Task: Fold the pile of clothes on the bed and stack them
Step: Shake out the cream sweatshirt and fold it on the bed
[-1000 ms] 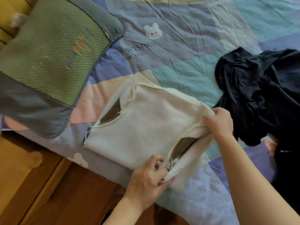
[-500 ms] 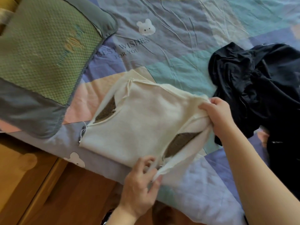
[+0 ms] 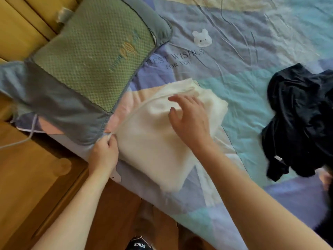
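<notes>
Folding done: white garment (image 3: 155, 141) doubled over.

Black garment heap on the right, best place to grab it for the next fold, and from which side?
Probably the lobe of the black garment hanging nearest the bed edge, around the small white tag. It lies crumpled with no flat hem showing, and that lobe sticks out free on the quilt. Come from above on its left, the side facing the right hand, and pinch with the fingers.

- Left hand (image 3: 104, 152) and forearm bare, no sleeve in view.
- Right hand (image 3: 189, 120) and forearm bare, likewise sleeveless.
- No rings, watch or bands seen on either.
</notes>
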